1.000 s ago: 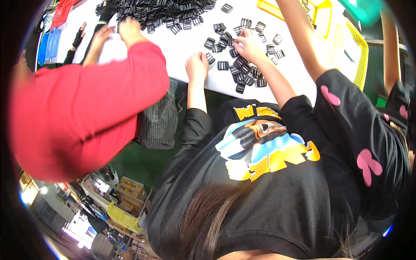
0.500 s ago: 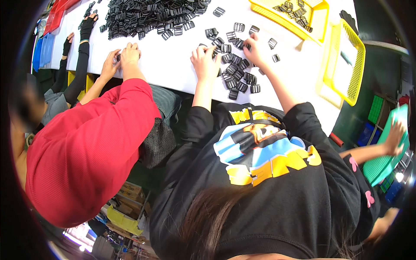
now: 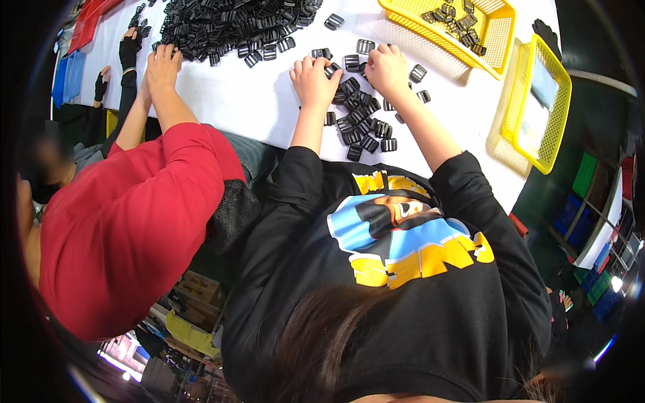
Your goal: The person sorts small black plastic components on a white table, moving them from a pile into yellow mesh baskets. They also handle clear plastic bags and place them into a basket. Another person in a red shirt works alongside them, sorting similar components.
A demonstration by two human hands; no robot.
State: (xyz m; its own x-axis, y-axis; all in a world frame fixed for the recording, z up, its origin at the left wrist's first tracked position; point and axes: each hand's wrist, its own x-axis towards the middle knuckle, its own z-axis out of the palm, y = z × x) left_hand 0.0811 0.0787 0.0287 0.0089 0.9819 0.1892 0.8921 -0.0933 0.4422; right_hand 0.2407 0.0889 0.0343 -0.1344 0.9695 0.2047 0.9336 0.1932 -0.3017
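Observation:
My left hand (image 3: 314,83) is curled over the white table, its fingertips closed on a black plastic strap buckle (image 3: 332,69). To its right, my right hand (image 3: 388,70) bends downward with fingers drawn together at the far edge of the loose buckles; whatever is between the fingertips is hidden. A cluster of black buckles (image 3: 359,106) lies between and below my two hands, partly overlapping. Single buckles, such as a slotted one (image 3: 418,72), are scattered around my right hand.
A large heap of black buckles (image 3: 222,27) covers the table's far left. At the far right stand a yellow basket (image 3: 443,41) holding several buckles and another yellow basket (image 3: 562,111). A co-worker in a red top (image 3: 134,221) sits close on my left, hands by the heap.
My right hand has shifted slightly left, and my left hand has moved a little away from me. The red-sleeved co-worker's hands moved toward the heap. A green panel and a hand at right left view.

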